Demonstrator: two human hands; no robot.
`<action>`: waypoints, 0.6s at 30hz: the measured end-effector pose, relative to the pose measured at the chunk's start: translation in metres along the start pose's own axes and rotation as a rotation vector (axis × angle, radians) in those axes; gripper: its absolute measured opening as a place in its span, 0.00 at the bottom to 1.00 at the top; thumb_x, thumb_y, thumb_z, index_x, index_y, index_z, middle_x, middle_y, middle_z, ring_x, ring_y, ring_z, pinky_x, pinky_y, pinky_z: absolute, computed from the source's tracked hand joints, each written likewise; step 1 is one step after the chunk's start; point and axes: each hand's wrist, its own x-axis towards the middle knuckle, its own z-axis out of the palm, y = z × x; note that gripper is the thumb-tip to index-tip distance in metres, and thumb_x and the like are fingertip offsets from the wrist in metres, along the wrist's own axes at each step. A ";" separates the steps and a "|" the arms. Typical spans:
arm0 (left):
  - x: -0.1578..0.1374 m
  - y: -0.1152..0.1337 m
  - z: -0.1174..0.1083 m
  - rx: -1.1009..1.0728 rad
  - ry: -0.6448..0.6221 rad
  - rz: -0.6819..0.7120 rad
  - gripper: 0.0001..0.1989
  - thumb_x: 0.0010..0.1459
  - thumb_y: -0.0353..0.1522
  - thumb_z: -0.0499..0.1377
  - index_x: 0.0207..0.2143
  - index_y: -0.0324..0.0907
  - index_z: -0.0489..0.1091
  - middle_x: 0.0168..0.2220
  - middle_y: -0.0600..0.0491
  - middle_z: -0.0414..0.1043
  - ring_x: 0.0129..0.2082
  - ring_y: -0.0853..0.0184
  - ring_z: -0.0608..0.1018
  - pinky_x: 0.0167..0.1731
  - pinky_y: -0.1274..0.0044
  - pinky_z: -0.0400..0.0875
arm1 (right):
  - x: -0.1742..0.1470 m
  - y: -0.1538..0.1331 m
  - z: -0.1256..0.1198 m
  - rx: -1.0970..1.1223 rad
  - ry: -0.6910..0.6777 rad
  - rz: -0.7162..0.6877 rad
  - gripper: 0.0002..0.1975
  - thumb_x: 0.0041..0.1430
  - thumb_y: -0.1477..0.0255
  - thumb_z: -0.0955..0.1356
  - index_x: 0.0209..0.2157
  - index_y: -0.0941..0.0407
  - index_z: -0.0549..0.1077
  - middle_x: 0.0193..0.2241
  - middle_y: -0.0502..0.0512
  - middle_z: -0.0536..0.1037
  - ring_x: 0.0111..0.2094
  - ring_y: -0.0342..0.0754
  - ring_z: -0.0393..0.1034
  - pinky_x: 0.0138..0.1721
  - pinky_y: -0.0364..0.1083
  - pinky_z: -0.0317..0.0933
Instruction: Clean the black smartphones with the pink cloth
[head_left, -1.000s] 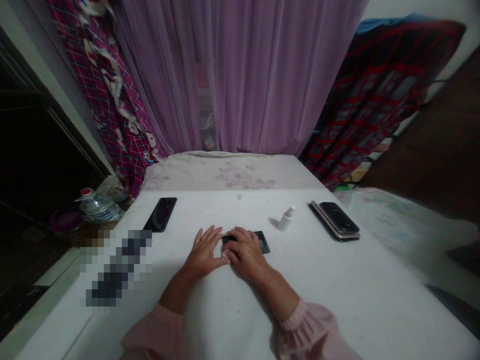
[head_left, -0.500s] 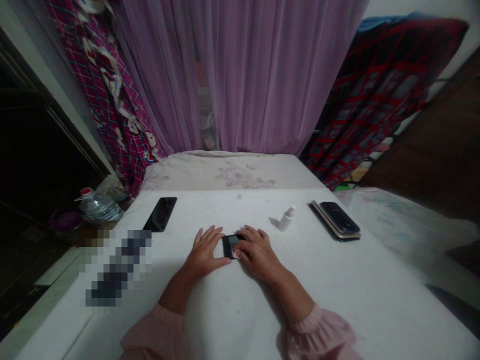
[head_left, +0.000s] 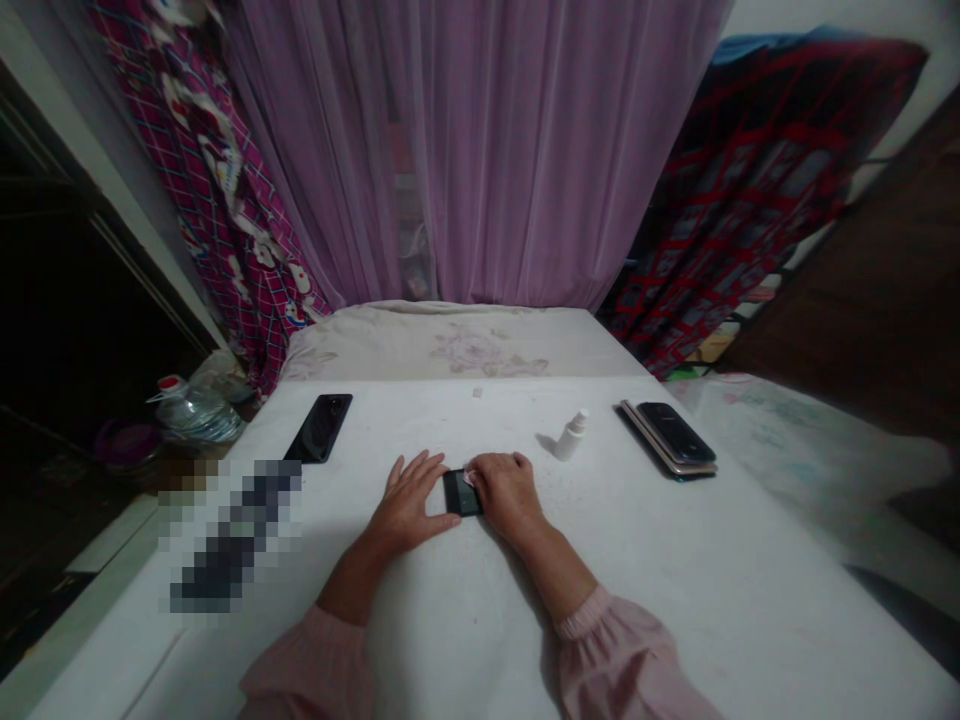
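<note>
A small dark phone lies flat on the white tabletop, its right part covered by my right hand. My left hand rests on the table with fingers spread, its thumb and forefinger against the left corners of the phone, holding it at the edges. Bent over the phone's upper right, my right hand pinches a small pale pink cloth against the screen. Only a bit of the cloth shows between the fingers.
A white spray bottle stands beyond my right hand. Farther right lies a stack of phones. Another black phone is on the left, above a pixelated dark patch. A purple curtain hangs behind the table.
My right hand has moved the cloth from the phone's lower middle up toward its top edge, uncovering more screen. Its fingers are more curled. The left hand and phone keep their place.
</note>
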 end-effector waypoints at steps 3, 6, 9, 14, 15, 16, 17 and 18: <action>-0.001 0.001 0.000 0.001 0.010 -0.001 0.33 0.51 0.46 0.64 0.57 0.46 0.62 0.63 0.47 0.58 0.65 0.53 0.55 0.64 0.56 0.39 | -0.005 0.007 -0.004 0.040 -0.048 -0.059 0.08 0.62 0.74 0.62 0.37 0.53 0.74 0.43 0.54 0.78 0.49 0.50 0.68 0.57 0.59 0.42; -0.001 0.002 0.000 0.010 0.008 0.000 0.33 0.52 0.46 0.64 0.58 0.46 0.61 0.64 0.47 0.58 0.66 0.53 0.55 0.64 0.56 0.39 | -0.014 0.020 -0.012 0.079 -0.158 -0.181 0.08 0.61 0.74 0.64 0.37 0.51 0.75 0.54 0.55 0.71 0.58 0.51 0.60 0.59 0.61 0.37; -0.001 0.001 0.000 0.024 -0.007 0.004 0.34 0.52 0.46 0.63 0.59 0.46 0.60 0.64 0.47 0.57 0.66 0.54 0.54 0.64 0.56 0.39 | -0.019 0.029 -0.016 0.095 -0.208 -0.243 0.08 0.61 0.72 0.64 0.36 0.50 0.75 0.58 0.55 0.68 0.61 0.52 0.56 0.59 0.62 0.36; 0.000 0.000 -0.001 0.032 -0.023 0.003 0.34 0.53 0.46 0.62 0.59 0.45 0.60 0.64 0.46 0.56 0.66 0.53 0.53 0.63 0.55 0.40 | -0.011 0.024 -0.006 0.074 -0.056 -0.156 0.08 0.62 0.74 0.63 0.37 0.51 0.73 0.47 0.53 0.76 0.51 0.49 0.66 0.56 0.57 0.42; 0.000 0.000 -0.001 0.035 -0.027 0.002 0.34 0.53 0.46 0.62 0.59 0.45 0.60 0.64 0.46 0.56 0.66 0.53 0.53 0.63 0.55 0.40 | -0.009 0.021 -0.004 0.059 -0.022 -0.128 0.07 0.62 0.74 0.63 0.37 0.52 0.73 0.43 0.53 0.77 0.48 0.49 0.67 0.54 0.55 0.45; 0.000 0.001 -0.002 0.041 -0.032 0.000 0.34 0.54 0.46 0.61 0.60 0.44 0.60 0.65 0.47 0.56 0.66 0.53 0.53 0.63 0.55 0.40 | -0.007 0.019 -0.001 0.042 0.006 -0.101 0.07 0.63 0.74 0.63 0.37 0.53 0.73 0.41 0.53 0.78 0.46 0.49 0.68 0.52 0.53 0.47; 0.000 0.001 -0.002 0.048 -0.038 -0.002 0.34 0.54 0.45 0.61 0.60 0.44 0.59 0.65 0.46 0.56 0.66 0.53 0.53 0.63 0.55 0.40 | -0.005 0.017 0.001 0.024 0.029 -0.077 0.08 0.63 0.73 0.62 0.37 0.53 0.73 0.39 0.54 0.78 0.44 0.49 0.68 0.50 0.51 0.48; 0.000 0.002 -0.003 0.056 -0.043 -0.003 0.34 0.55 0.45 0.60 0.61 0.44 0.59 0.65 0.46 0.56 0.66 0.53 0.53 0.63 0.55 0.40 | -0.004 0.015 0.003 0.008 0.044 -0.057 0.08 0.63 0.73 0.62 0.37 0.53 0.73 0.38 0.54 0.78 0.43 0.49 0.68 0.48 0.50 0.49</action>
